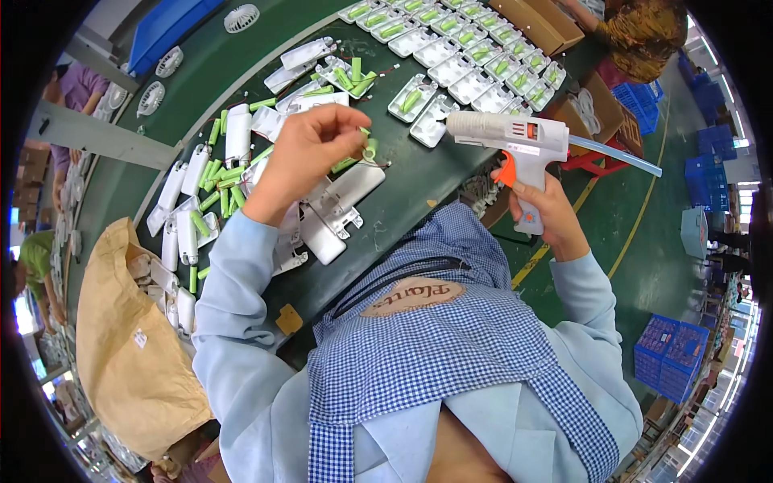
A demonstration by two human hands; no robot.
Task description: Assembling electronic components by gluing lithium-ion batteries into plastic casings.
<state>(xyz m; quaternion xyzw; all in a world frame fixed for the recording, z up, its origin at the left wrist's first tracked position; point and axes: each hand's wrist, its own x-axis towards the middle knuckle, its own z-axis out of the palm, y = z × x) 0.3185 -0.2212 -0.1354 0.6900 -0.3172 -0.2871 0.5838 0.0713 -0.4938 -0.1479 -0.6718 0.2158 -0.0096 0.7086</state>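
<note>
My left hand (pixel 310 153) hovers over the dark green workbench (pixel 419 173) with fingers pinched on a green cylindrical battery cell (pixel 368 147) that has thin wires. Under it lie white plastic casings (pixel 338 205). My right hand (pixel 547 213) grips the handle of a white hot glue gun (pixel 507 137) with an orange trigger. A clear glue stick juts from the gun's back, and its nozzle points left toward the bench.
Rows of white trays holding green cells (pixel 475 60) cover the far bench. Loose green cells (pixel 221 181) and white casings lie at the left. A brown paper sack (pixel 121 354) hangs at the left edge. Blue crates (pixel 672 354) stand on the floor at the right. Another person (pixel 640 32) sits across.
</note>
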